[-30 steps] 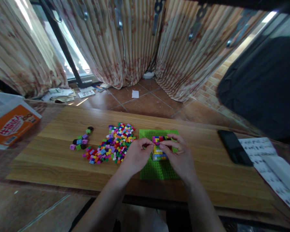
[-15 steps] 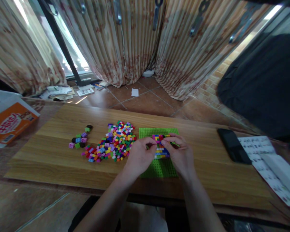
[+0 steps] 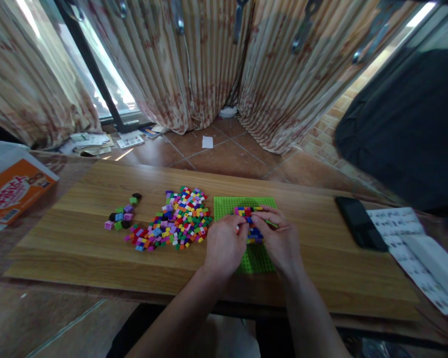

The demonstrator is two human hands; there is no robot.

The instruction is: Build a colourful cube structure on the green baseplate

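- Partway along, as far as can be judged: a compact, many-coloured brick block [image 3: 254, 237] stands built up on the green baseplate [image 3: 223, 205], between and just beyond the two grips.
- Not joined to it: the big loose brick pile [image 3: 188, 215], just left of the left grip, and a small brick cluster [image 3: 120, 217] farther out on the same side, both on the worktop [image 3: 74, 238]. How many of these are wanted cannot be told.
- Left hand [image 3: 226, 243]: comes in from the near side, back of the hand up, fingers curled, thumb and fingertips drawn close at the block's left side. Whether this grip has a brick between the tips is hidden.
- Right hand [image 3: 282, 242]: angled in from the right, thumb and index finger reaching to the block's top, the other fingers bent over its far right part. This grip looks nearly closed; what it pinches, if anything, cannot be told.
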